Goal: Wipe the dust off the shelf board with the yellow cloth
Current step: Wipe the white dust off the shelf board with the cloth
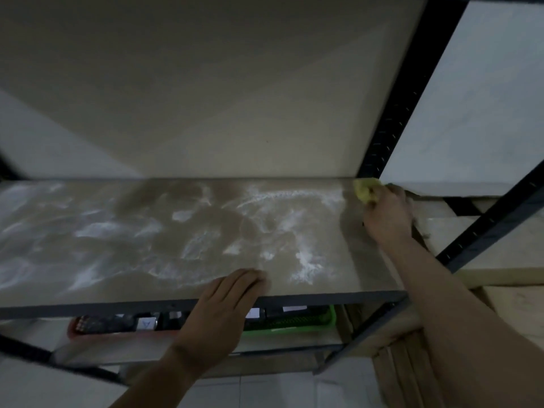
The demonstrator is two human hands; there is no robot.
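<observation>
Lighting is dim and the view is soft. A plain beige wall point(206, 83) stands behind the rack. A black slotted upright point(391, 113) rises at the rear right. A second slotted upright point(485, 225) runs diagonally at the front right. A white wall surface point(485, 98) shows between them. On the lower shelf point(132, 346), a red basket point(75, 326) and a green basket point(294, 326) sit side by side, holding dark items. Pale floor tiles point(265, 390) lie below. Wooden planks point(403, 369) stand at the lower right, beside the rack.
</observation>
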